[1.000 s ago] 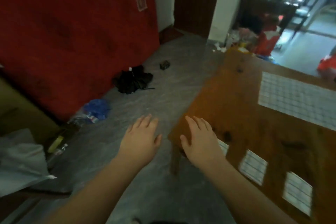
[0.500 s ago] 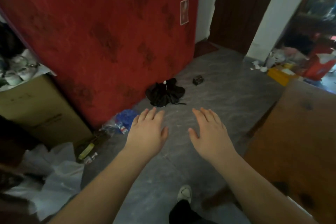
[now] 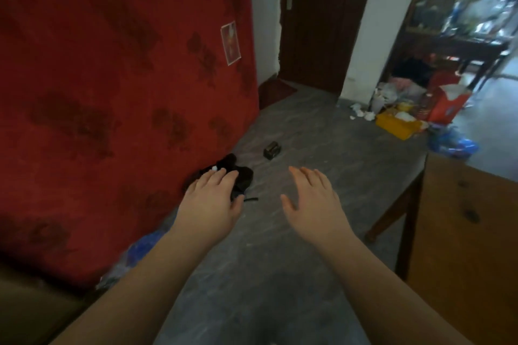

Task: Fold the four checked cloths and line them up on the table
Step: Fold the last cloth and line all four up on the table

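My left hand (image 3: 208, 204) and my right hand (image 3: 312, 204) are stretched out in front of me over the grey floor, palms down, fingers straight, holding nothing. Only a corner of the brown wooden table (image 3: 471, 232) shows at the right edge, well to the right of my right hand. No checked cloth is in view.
A red patterned wall (image 3: 112, 92) fills the left. On the floor lie a black bundle (image 3: 238, 173), a small dark box (image 3: 272, 150), a blue bag (image 3: 140, 246), and a yellow box (image 3: 398, 124) with rubbish by the white pillar. A dark door (image 3: 316, 22) stands behind.
The view has swung left, away from the table; the checked cloths have left the frame. Both hands stay held out, open and empty, and my right hand is now off the table.
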A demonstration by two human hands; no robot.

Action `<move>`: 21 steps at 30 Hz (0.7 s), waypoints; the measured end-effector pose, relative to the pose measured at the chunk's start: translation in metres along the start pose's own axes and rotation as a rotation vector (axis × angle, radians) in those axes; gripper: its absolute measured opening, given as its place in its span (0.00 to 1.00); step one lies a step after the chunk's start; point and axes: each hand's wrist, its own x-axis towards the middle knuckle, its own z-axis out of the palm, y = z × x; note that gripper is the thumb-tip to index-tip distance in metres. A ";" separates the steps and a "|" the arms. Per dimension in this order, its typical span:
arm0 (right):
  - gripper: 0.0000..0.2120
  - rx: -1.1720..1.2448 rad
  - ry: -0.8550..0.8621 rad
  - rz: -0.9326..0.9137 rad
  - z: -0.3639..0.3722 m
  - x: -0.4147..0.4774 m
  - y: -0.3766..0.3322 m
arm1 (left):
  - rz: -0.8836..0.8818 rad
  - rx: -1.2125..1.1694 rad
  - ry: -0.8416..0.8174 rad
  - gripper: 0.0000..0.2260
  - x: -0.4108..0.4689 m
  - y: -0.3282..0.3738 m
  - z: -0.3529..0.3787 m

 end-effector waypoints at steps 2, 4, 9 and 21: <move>0.31 -0.010 0.013 0.040 -0.005 0.027 0.010 | 0.031 -0.025 0.016 0.26 0.039 0.004 -0.003; 0.31 -0.025 0.021 0.075 -0.010 0.052 0.018 | 0.066 -0.045 0.021 0.26 0.081 0.007 -0.004; 0.31 -0.067 0.114 0.224 -0.021 0.131 0.040 | 0.193 -0.116 -0.015 0.28 0.197 0.017 0.004; 0.31 -0.098 0.276 0.520 -0.048 0.323 0.060 | 0.514 -0.115 -0.039 0.28 0.466 0.035 -0.009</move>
